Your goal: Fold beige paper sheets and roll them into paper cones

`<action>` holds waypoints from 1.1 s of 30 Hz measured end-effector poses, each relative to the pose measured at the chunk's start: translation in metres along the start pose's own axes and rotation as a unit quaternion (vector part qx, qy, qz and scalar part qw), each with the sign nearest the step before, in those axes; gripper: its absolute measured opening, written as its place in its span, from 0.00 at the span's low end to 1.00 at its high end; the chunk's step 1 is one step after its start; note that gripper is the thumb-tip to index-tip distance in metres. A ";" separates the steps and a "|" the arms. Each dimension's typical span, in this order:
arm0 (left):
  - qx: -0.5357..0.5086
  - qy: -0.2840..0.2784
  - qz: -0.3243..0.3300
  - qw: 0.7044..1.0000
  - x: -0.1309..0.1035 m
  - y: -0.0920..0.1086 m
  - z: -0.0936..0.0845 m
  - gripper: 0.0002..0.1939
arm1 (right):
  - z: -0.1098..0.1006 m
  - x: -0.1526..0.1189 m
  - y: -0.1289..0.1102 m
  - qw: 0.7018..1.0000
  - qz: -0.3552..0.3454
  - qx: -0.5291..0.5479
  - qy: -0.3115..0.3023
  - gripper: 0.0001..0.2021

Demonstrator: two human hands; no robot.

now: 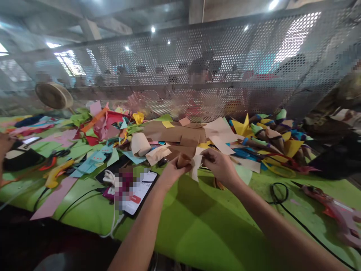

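Above the green table (191, 229), my left hand (169, 175) is closed around a small rolled piece of brown paper (184, 160). My right hand (221, 166) pinches a strip of white paper (195, 167), which hangs down against the brown roll between the two hands. Whether the strip is stuck to the roll I cannot tell. Just behind the hands lie sheets of brown paper (163, 131) and pale paper (221, 128). A cream-coloured roll (140, 144) rests to the left of them.
A phone (139, 197) lies left of my forearm. A pink glue gun (329, 210) with a black cable is at right, a yellow glue gun (58, 174) at left. Coloured paper cones (270, 131) are piled back right. A perforated metal panel (169, 75) stands behind. Another person's hand (5, 145) shows far left.
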State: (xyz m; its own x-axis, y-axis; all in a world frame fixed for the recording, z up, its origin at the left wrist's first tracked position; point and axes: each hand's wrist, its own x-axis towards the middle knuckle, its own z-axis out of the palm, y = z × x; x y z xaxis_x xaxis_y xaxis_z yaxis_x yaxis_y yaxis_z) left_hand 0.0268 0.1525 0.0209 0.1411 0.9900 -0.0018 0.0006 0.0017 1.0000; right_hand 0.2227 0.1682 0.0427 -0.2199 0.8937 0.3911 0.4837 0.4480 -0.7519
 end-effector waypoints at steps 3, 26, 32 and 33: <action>-0.061 -0.018 0.006 0.998 -0.001 -0.001 0.007 0.27 | 0.006 -0.006 0.005 1.000 -0.003 0.025 0.010 0.11; -0.063 0.065 0.061 0.994 -0.004 0.005 0.020 0.16 | -0.004 -0.009 -0.016 0.981 0.021 0.151 0.118 0.13; 0.006 0.015 0.110 0.994 -0.004 -0.008 0.024 0.15 | -0.004 -0.019 -0.028 0.979 -0.020 0.135 0.149 0.13; -0.002 0.005 0.115 0.993 -0.003 -0.012 0.024 0.16 | -0.002 -0.022 -0.030 0.985 -0.040 0.099 0.139 0.14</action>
State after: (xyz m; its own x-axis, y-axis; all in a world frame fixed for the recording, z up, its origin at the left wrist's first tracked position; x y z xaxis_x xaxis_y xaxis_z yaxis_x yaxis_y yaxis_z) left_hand 0.0499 0.1464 0.0088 0.1272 0.9656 0.2267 -0.0345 -0.2242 0.9739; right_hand 0.2150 0.1352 0.0576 0.0024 0.8264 0.5631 0.2943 0.5376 -0.7902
